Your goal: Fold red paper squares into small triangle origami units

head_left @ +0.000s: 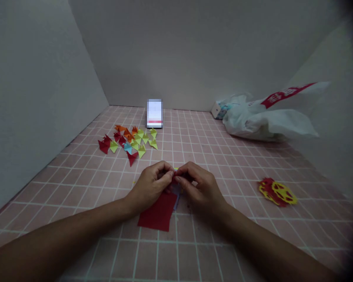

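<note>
head view: from the left, on the pink gridded bench (85, 188), a loose cluster of folded paper shapes (129, 141) in red, orange, pale yellow-green and light blue; some overlap, so they are hard to count. behind them and a little to the right stands a phone (155, 113), its screen blurred into blocks and unreadable. next the left hand (153, 182), thumb and fingers closed in a pinch on a small red piece (175, 177), which sits between the two hands above the bench; the fingertips hide most of it, so its shape can't be made out. below lies a red sheet (158, 213), its upper part under the left hand, with a pale violet strip (177, 199) just beside it, partly covered. the right hand (201, 184) pinches the same red piece from its side. both forearms are cut off by the frame. farther right, against the back wall, a printed box (218, 110) is partly covered by a white plastic bag (253, 123), whose contents cannot be seen. nearest the dark right edge, red and yellow paper cut-outs (278, 192) overlap in a pile.
</note>
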Available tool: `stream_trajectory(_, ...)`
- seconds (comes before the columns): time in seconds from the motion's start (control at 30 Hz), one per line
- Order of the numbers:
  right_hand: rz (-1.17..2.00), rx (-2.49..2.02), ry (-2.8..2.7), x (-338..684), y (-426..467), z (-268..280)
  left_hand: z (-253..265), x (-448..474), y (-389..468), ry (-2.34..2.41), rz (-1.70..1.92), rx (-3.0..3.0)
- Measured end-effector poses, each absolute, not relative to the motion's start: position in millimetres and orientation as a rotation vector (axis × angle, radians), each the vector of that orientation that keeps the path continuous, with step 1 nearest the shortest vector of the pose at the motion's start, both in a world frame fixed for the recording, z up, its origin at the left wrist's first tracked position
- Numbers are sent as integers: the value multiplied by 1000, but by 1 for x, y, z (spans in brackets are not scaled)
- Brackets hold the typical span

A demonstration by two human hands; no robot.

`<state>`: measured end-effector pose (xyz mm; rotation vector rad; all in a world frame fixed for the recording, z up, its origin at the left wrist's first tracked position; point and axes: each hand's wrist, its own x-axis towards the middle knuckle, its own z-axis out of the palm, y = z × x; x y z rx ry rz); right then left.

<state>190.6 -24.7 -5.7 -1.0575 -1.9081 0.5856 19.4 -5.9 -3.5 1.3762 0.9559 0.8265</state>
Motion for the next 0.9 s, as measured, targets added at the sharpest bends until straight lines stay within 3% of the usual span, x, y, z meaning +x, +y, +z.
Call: stream_trajectory(0.9,642,-1028,-1953,188,-25,-6,-8,18,-2,938,826,1371)
